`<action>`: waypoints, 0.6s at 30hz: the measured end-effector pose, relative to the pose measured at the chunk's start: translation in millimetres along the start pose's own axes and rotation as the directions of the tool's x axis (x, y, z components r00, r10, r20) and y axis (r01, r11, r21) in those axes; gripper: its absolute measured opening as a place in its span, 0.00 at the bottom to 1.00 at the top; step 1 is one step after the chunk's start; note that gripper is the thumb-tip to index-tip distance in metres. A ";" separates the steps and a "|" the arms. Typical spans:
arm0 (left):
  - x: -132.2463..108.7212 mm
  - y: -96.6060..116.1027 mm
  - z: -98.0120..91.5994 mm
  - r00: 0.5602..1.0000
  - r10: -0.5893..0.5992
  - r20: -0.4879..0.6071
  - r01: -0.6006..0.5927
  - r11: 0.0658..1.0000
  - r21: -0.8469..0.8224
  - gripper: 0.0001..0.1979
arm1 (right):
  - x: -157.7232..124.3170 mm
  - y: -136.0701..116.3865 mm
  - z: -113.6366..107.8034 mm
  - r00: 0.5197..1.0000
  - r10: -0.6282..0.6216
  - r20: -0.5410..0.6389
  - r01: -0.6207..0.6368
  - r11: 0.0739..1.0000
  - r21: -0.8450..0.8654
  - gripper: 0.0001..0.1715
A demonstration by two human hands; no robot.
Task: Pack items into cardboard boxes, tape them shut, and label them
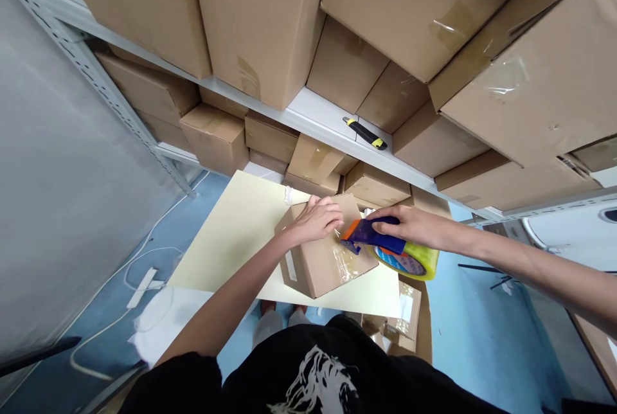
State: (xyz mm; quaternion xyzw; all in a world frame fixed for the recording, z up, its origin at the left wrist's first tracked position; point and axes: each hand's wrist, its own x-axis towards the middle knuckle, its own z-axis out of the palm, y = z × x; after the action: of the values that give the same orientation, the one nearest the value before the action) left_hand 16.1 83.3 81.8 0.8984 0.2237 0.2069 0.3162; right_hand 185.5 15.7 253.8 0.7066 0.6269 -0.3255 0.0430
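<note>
A small brown cardboard box [320, 265] sits on a pale yellow tabletop, with a shiny strip of clear tape across its top. My left hand [318, 218] bears down on the top of the box near its far edge, fingers curled and pressed together. In my right hand [394, 224] is a blue and orange tape dispenser [380, 236], gripped by its handle. Its yellow-edged tape roll [409, 261] hangs on the near right side. The dispenser's head is over the right part of the box top, close to my left fingers; whether it touches the cardboard I cannot tell.
Shelves packed with cardboard boxes [255, 9] rise beyond the pale yellow table [231, 240]. A black and yellow utility knife [365, 133] lies on one shelf. Below the table's right corner stands an open carton [425, 324] holding smaller boxes. Cables and a power strip [142, 287] lie left.
</note>
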 end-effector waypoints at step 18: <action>13.9 5.9 23.1 0.999 0.040 0.005 -0.039 0.998 -0.054 0.09 | 48.2 -46.6 15.2 0.987 0.157 0.033 -0.142 0.949 -0.283 0.19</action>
State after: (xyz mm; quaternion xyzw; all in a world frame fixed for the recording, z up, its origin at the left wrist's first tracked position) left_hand 40.9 75.6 72.4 0.8944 0.1993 0.2164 0.3369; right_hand 136.9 59.7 233.3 0.7298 0.6097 -0.2487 0.1841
